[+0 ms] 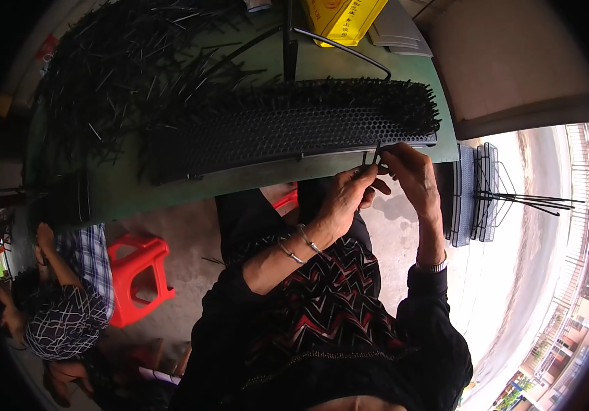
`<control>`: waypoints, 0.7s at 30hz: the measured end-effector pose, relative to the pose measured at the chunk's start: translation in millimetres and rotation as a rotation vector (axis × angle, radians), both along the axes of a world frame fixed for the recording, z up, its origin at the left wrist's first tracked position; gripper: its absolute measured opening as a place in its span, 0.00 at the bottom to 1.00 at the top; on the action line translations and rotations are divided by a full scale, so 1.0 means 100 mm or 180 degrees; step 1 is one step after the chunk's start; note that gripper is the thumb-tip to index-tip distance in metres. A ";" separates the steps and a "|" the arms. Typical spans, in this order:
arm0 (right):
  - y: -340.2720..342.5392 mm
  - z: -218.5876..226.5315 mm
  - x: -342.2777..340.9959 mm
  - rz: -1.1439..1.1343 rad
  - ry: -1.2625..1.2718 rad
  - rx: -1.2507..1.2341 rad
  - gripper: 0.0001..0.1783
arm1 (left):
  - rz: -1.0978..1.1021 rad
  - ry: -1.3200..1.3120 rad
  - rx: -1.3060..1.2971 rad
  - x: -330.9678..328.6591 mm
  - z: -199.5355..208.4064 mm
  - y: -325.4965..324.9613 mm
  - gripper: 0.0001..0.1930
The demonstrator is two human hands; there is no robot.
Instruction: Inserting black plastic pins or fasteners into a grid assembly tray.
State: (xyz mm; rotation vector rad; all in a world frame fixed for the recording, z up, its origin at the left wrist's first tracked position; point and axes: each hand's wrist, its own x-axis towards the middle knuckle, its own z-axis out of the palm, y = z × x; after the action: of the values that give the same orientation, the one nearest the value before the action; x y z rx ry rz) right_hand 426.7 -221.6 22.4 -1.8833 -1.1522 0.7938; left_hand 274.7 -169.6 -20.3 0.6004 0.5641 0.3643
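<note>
A long black panel (274, 131) full of small holes lies along the near edge of the green table. Short black sticks (349, 96) stand upright in its far rows and thickly at its right end; the nearer rows of holes are bare. At the panel's near right edge both my hands meet. My left hand (348, 195), with two bangles on the wrist, is closed around a few thin black sticks (365, 159). Just beside it, the thumb and fingers of my right hand (411, 171) pinch one thin black stick (377, 152). My right fingertips partly hide it.
A big loose heap of black sticks (123, 75) covers the far left of the table (130, 195). Behind the panel rise a black metal frame (339, 46) and a yellow package (346, 24). Perforated racks (472, 195) stand at right. Left are a red stool (140, 281) and another person (68, 318).
</note>
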 end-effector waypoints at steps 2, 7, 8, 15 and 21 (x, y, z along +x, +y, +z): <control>-0.02 0.02 0.01 -0.0026 0.0532 0.0190 0.12 | -0.0048 0.0005 0.0057 0.00 0.02 0.01 0.16; -0.04 0.08 0.03 -0.0261 0.0778 -0.0029 0.13 | -0.0546 0.0041 0.0455 -0.02 0.02 0.10 0.17; -0.05 0.09 0.03 -0.0264 0.0726 -0.0009 0.12 | -0.0547 0.0043 0.0453 -0.03 0.03 0.10 0.17; -0.07 0.21 0.12 -0.0068 0.0993 -0.0299 0.12 | -0.0774 0.0090 0.0420 0.01 -0.01 0.06 0.19; -0.10 0.30 0.18 -0.1108 -0.0626 0.0648 0.07 | -0.0453 0.0166 0.0078 0.01 -0.08 0.07 0.22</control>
State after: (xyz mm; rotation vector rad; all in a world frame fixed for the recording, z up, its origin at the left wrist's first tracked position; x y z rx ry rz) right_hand 444.3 -231.4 52.3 -1.9454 -0.9417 0.2937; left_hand 276.1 -162.4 -28.3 0.6713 0.5640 0.2221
